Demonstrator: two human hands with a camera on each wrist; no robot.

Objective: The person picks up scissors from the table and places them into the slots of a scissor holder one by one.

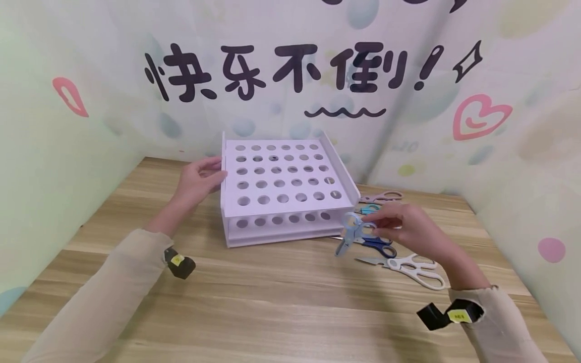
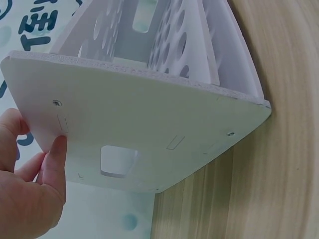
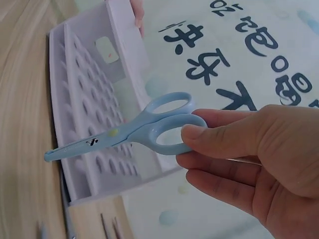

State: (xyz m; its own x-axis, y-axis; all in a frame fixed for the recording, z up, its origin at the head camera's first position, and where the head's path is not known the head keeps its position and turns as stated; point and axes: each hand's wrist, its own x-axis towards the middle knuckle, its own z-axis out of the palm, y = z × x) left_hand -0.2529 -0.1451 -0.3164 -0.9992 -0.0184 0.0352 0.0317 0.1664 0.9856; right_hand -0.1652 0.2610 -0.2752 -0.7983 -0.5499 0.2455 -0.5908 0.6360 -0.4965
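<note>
A: Now, the right hand (image 1: 408,227) pinches the light-blue scissors (image 1: 348,237) by a handle loop, just beside the white rack (image 1: 281,186).

B: Left hand (image 1: 199,179), fingers relaxed, steadies the rack's side. Next, I'd judge, blades need aiming down a hole.

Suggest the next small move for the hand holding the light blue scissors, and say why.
Probably carry the light blue scissors up over the white rack and point the tips at a front hole. The right hand pinches them by a handle ring, blades closed and angled down, beside the rack's front right corner. The holes in view look empty, and the left hand rests on the rack's left side, steadying it.
</note>
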